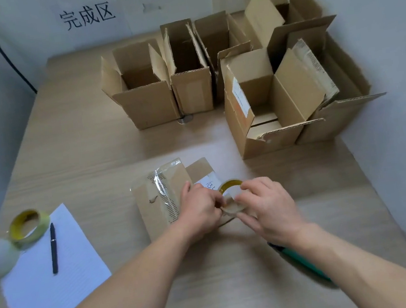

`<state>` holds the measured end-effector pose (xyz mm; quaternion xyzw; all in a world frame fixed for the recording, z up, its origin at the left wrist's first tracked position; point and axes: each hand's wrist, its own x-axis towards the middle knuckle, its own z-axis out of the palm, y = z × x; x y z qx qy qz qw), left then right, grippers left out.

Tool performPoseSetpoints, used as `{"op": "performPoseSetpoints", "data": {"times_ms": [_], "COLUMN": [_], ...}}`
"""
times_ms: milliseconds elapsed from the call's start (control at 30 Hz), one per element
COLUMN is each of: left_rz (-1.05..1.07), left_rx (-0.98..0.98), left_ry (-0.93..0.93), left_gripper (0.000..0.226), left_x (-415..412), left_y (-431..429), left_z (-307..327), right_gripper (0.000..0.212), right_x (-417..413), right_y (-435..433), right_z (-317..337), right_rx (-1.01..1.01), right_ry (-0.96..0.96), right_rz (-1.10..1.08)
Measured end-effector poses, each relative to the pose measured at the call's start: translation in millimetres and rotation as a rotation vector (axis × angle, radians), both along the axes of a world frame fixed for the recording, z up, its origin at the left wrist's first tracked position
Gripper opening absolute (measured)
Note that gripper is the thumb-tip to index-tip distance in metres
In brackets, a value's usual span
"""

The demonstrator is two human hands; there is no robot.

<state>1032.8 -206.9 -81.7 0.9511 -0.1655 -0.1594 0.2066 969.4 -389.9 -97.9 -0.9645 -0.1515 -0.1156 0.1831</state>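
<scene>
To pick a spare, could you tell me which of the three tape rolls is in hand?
The tape roll over the flattened cardboard box, held by the left hand and right hand; the other two lie beside the pen.

We worked on a table of pale wood-grain laminate, smooth and matt. The flattened carton near us was dull brown cardboard, crossed by a glossy, wrinkled strip of clear tape. The tape roll was shiny clear film on a yellow core. The far open boxes were matt corrugated cardboard, fluting bare at the flap edges. At near left lay a matt white sheet of paper and a glossy black pen.
</scene>
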Motion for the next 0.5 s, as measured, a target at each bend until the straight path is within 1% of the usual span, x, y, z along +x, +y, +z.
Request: {"op": "performPoseSetpoints", "data": {"times_ms": [67, 133, 267, 300, 367, 400, 500], "left_rz": [0.056, 0.080, 0.100, 0.096, 0.089, 0.090, 0.095], "left_rx": [-0.023, -0.030, -0.106, -0.112, -0.107, -0.106, -0.094], "left_ry": [0.042, 0.098, 0.201, 0.214, 0.248, 0.266, 0.285], "left_gripper": [0.015, 0.011, 0.016, 0.018, 0.022, 0.024, 0.024], "left_x": [3, 5, 9, 10, 11, 12, 14], "left_y": [-3, -5, -2, -1, -2, -2, -4], "left_z": [4, 7, 9, 10, 12, 12, 14], "right_gripper": [0.035, 0.036, 0.040, 0.037, 0.026, 0.026, 0.031], "right_x": [-33, -70, -120, -123, -123, -122, -118], "right_y": [-16, -37, -63, -64, -63, -61, -43], "right_z": [-3, -14, -41, -44, -44, -43, -29], "right_rx": [0.075, 0.058, -0.077, -0.096, -0.126, -0.117, 0.047], "right_ry": [0.042, 0.101, 0.358, 0.394, 0.398, 0.381, 0.391], "right_rz": [-0.132, -0.227, -0.232, -0.231, -0.249, -0.260, -0.336]}}
